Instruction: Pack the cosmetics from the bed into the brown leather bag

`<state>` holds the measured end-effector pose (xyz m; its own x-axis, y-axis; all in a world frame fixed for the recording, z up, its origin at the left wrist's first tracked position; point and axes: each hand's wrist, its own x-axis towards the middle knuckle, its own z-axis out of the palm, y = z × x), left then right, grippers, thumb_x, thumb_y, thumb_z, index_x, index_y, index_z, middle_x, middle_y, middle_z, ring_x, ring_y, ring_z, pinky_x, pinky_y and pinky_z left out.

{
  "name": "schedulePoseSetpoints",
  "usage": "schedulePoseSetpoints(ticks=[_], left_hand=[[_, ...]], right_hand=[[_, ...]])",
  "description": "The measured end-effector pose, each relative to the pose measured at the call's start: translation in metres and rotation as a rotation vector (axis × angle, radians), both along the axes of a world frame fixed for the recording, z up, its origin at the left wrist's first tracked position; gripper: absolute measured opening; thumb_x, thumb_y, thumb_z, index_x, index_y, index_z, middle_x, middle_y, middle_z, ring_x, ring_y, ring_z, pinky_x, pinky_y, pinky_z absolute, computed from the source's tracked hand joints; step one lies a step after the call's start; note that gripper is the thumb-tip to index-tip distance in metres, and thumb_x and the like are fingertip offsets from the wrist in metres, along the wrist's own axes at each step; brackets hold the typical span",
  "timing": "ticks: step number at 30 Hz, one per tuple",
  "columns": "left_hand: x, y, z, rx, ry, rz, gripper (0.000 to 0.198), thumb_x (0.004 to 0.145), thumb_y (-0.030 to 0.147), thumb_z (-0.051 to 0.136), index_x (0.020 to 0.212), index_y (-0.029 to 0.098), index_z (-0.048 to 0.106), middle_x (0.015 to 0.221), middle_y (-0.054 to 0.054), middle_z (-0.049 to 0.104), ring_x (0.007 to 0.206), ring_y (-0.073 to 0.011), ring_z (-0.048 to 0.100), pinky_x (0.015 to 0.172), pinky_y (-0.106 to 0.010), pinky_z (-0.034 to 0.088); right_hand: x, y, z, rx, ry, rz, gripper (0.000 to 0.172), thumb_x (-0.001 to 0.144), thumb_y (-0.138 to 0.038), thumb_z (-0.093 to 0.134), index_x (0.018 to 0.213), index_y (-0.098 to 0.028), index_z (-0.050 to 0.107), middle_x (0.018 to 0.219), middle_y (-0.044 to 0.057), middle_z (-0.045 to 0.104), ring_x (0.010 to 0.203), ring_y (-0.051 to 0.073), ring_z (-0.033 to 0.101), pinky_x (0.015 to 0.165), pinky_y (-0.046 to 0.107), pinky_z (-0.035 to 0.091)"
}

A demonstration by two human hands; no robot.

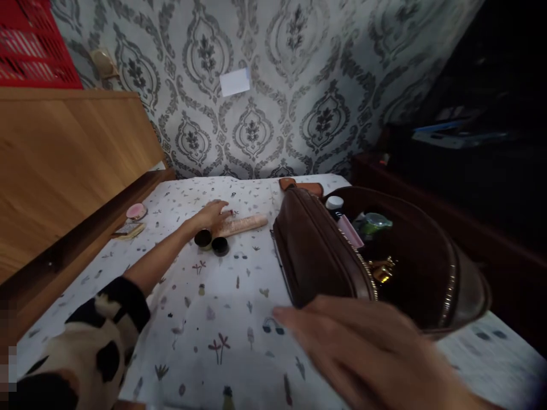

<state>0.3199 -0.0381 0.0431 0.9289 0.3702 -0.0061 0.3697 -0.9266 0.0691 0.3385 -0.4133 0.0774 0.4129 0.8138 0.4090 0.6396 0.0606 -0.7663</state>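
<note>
My left hand (pixel 212 216) reaches forward over the patterned cloth, its fingers stretched out at the far side of a beige cosmetic tube (pixel 244 225). Whether the fingers touch the tube is hard to make out. Just below the wrist stand two small dark round pots (pixel 220 246), side by side. My right hand (pixel 363 347), blurred, is in front of the brown cosmetic bag (pixel 325 250), fingers extended and nothing visible in them. The bag lies unzipped with its lid folded to the left. Inside show a white-capped bottle (pixel 334 203), a pink item (pixel 350 232), a green-and-clear item (pixel 372 225) and a shiny gold piece (pixel 382 269).
A pink round compact (pixel 136 212) and a flat square case (pixel 129 230) lie at the left. Behind the bag is an orange-brown item (pixel 310 188). A wooden cabinet (pixel 81 142) borders the left, with a red basket (pixel 36 45) on top. Patterned wallpaper (pixel 252 131) covers the back wall.
</note>
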Motion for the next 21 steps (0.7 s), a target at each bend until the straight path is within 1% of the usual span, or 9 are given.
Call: schedulePoseSetpoints(ticks=[2, 3, 5, 6, 9, 13, 15, 18, 21], left_hand=[[0.013, 0.017, -0.004, -0.034, 0.043, 0.002, 0.035, 0.096, 0.033, 0.054, 0.126, 0.017, 0.063, 0.125, -0.012, 0.069, 0.115, -0.0244, 0.065, 0.097, -0.032, 0.051], [0.016, 0.022, -0.007, -0.044, 0.052, 0.003, 0.033, 0.094, 0.032, 0.056, 0.123, 0.019, 0.064, 0.12, -0.01, 0.071, 0.109, -0.0226, 0.066, 0.092, -0.03, 0.051], [0.02, 0.032, -0.013, -0.057, 0.056, 0.013, 0.031, 0.091, 0.03, 0.058, 0.12, 0.023, 0.065, 0.113, -0.006, 0.073, 0.103, -0.0212, 0.066, 0.086, -0.028, 0.051], [0.021, 0.037, -0.016, -0.062, 0.052, 0.02, 0.03, 0.089, 0.029, 0.059, 0.118, 0.024, 0.066, 0.111, -0.005, 0.073, 0.102, -0.0211, 0.065, 0.084, -0.028, 0.05], [0.021, 0.055, -0.021, -0.084, 0.039, 0.043, 0.028, 0.088, 0.033, 0.059, 0.113, 0.025, 0.067, 0.107, -0.004, 0.073, 0.099, -0.0215, 0.064, 0.08, -0.028, 0.049], [0.018, 0.084, -0.025, -0.116, 0.018, 0.07, 0.03, 0.089, 0.036, 0.058, 0.114, 0.023, 0.069, 0.106, -0.004, 0.073, 0.095, -0.0203, 0.066, 0.077, -0.027, 0.049], [0.013, 0.096, -0.027, -0.109, 0.009, 0.082, 0.031, 0.089, 0.036, 0.058, 0.114, 0.021, 0.069, 0.106, -0.004, 0.073, 0.094, -0.02, 0.066, 0.078, -0.027, 0.049], [-0.003, 0.109, -0.028, -0.058, -0.006, 0.085, 0.03, 0.091, 0.031, 0.055, 0.116, 0.02, 0.067, 0.111, -0.007, 0.071, 0.101, -0.022, 0.064, 0.084, -0.029, 0.049], [-0.024, 0.114, -0.028, 0.003, -0.02, 0.062, 0.035, 0.091, 0.017, 0.048, 0.121, 0.023, 0.065, 0.122, -0.008, 0.067, 0.112, -0.0229, 0.061, 0.09, -0.031, 0.047]], right_hand=[[-0.017, 0.022, -0.009, -0.077, -0.114, 0.168, 0.028, 0.093, -0.026, 0.056, 0.109, -0.034, 0.077, 0.071, 0.006, 0.07, 0.064, 0.019, 0.067, 0.061, 0.033, 0.055], [-0.022, 0.034, -0.013, -0.11, -0.16, 0.223, 0.031, 0.096, -0.023, 0.051, 0.111, -0.032, 0.076, 0.072, 0.006, 0.07, 0.063, 0.019, 0.067, 0.062, 0.033, 0.055], [-0.027, 0.058, -0.022, -0.162, -0.181, 0.256, 0.035, 0.098, -0.02, 0.045, 0.112, -0.028, 0.076, 0.077, 0.006, 0.073, 0.068, 0.019, 0.069, 0.066, 0.032, 0.055], [-0.028, 0.069, -0.027, -0.188, -0.155, 0.262, 0.035, 0.098, -0.02, 0.043, 0.111, -0.027, 0.075, 0.08, 0.006, 0.073, 0.069, 0.019, 0.069, 0.069, 0.032, 0.055], [-0.029, 0.102, -0.039, -0.233, 0.008, 0.233, 0.032, 0.096, -0.023, 0.046, 0.107, -0.027, 0.076, 0.082, 0.004, 0.074, 0.071, 0.018, 0.069, 0.071, 0.031, 0.055], [-0.032, 0.143, -0.055, -0.305, 0.266, 0.117, 0.026, 0.092, -0.03, 0.052, 0.103, -0.025, 0.076, 0.072, 0.001, 0.069, 0.064, 0.018, 0.066, 0.061, 0.029, 0.053], [-0.033, 0.158, -0.062, -0.305, 0.411, 0.093, 0.026, 0.091, -0.035, 0.053, 0.102, -0.023, 0.074, 0.072, 0.002, 0.069, 0.063, 0.018, 0.067, 0.059, 0.029, 0.053], [-0.034, 0.17, -0.073, -0.222, 0.549, 0.045, 0.027, 0.089, -0.042, 0.056, 0.1, -0.022, 0.072, 0.077, 0.004, 0.071, 0.063, 0.019, 0.068, 0.06, 0.031, 0.054], [-0.034, 0.169, -0.084, -0.177, 0.58, -0.011, 0.027, 0.089, -0.046, 0.059, 0.097, -0.023, 0.071, 0.074, 0.004, 0.069, 0.062, 0.019, 0.067, 0.059, 0.031, 0.054]])
